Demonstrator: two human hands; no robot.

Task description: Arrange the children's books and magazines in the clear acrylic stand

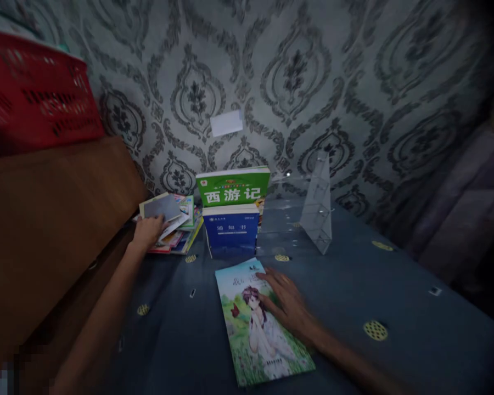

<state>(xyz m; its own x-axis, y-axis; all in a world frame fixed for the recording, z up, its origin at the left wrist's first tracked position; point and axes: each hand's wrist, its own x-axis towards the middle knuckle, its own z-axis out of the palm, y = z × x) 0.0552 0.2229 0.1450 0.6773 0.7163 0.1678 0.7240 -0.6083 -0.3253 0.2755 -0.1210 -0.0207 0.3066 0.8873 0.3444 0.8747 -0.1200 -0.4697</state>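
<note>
The one view looks from the person's head, forward and down across the table (337,296) to the wall (247,66) behind it. It is near the hands, with the right hand (286,296) closer to the lens than the left hand (148,229). The wide frame cuts off the basket (37,93) at upper left and darkens toward its right edge.

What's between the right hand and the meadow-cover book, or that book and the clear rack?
Nothing visible between the right hand and the meadow-cover book: the hand lies over its cover. Toward the clear rack, an upright blue book stands at left; right of it, nothing visible blocks.
</note>
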